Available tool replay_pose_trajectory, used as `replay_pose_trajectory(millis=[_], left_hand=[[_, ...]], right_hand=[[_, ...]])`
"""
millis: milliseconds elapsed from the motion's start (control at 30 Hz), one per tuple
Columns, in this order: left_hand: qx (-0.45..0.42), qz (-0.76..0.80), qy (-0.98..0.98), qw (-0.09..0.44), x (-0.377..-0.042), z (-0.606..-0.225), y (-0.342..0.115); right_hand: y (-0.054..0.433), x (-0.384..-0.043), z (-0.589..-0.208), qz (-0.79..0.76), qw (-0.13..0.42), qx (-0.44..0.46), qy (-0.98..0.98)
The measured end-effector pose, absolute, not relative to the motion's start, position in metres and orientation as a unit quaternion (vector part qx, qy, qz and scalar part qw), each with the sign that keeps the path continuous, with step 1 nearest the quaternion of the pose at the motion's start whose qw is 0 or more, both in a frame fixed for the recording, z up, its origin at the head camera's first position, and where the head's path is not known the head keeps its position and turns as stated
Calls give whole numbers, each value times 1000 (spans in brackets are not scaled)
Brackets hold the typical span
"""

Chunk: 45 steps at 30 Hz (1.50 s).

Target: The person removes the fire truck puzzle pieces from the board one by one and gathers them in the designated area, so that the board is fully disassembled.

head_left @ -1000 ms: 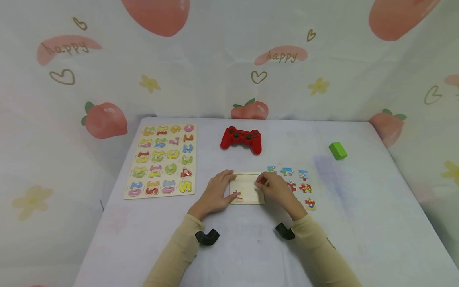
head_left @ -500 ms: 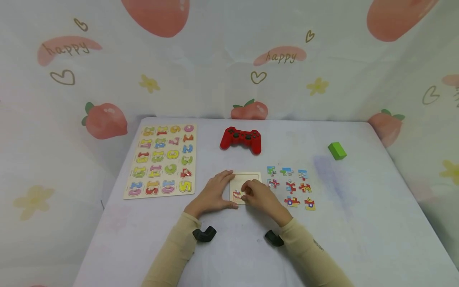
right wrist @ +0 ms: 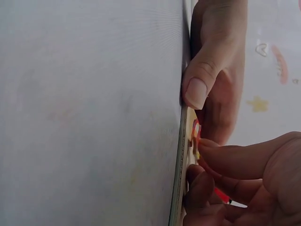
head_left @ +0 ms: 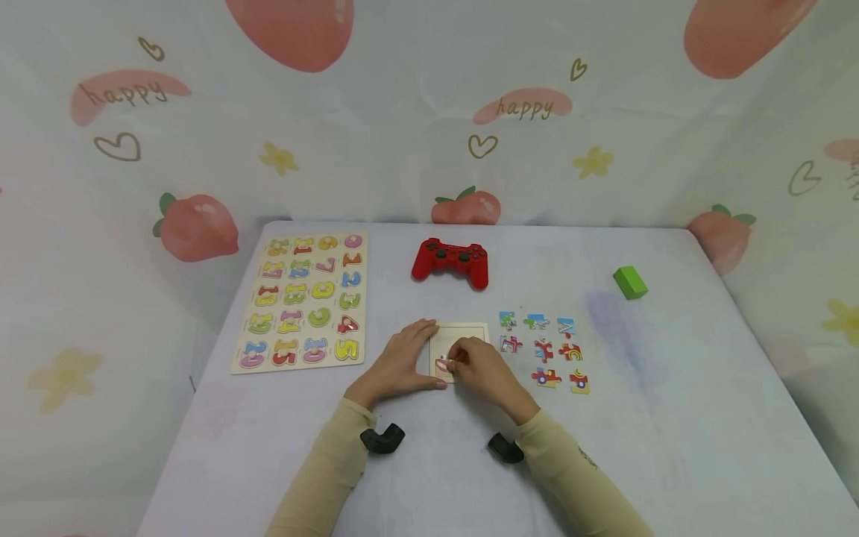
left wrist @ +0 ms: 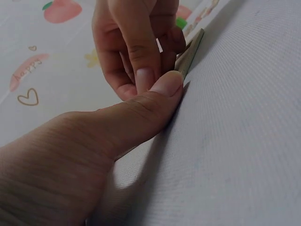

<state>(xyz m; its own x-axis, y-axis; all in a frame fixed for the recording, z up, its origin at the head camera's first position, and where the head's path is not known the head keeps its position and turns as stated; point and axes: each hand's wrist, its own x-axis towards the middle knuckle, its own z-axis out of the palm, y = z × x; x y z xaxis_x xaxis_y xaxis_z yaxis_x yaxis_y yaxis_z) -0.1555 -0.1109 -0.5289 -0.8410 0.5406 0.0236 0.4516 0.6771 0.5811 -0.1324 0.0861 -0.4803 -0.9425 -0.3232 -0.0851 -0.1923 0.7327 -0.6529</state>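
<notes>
A small wooden puzzle tray (head_left: 467, 330) lies flat near the table's middle. My left hand (head_left: 396, 367) spans its left side, straight thumb along the near edge and fingertips at the far left corner. The thumb rests on the tray's edge in the left wrist view. At the tray's lower left corner, my right hand (head_left: 485, 371) pinches a jigsaw piece (head_left: 441, 364) with thumb and fingers curled. That red and yellow piece (right wrist: 195, 128) shows beside the thumb in the right wrist view, partly hidden by the fingers. Whether it lies fully flat I cannot tell.
Several loose jigsaw pieces (head_left: 543, 350) lie in rows right of the tray. A number puzzle board (head_left: 309, 306) sits at left, a red game controller (head_left: 451, 262) behind the tray, and a green block (head_left: 631, 283) at far right.
My right hand has moved left and nearer across the tray, from its right side to the piece at the lower left corner. My left hand stays at the tray, its thumb slightly lower.
</notes>
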Motion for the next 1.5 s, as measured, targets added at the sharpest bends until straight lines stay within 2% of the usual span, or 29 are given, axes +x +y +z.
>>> replay_pose_trajectory(millis=[433,767,1100,1500], left_hand=[[260,288,918,83,-155,-528,-112],[256,286,918,95,-153,-525,-111],[255,279,921,91,-152,-526,-110],[253,282,921,87,-153,-530,-108]], right_hand=[[96,-139,-476,-392,127,-91,907],[150,-142,-464,-361,127,-73,921],[182,-137,-464,-343,173,-58,922],[181,-137,-470,-312,153,-80,934]])
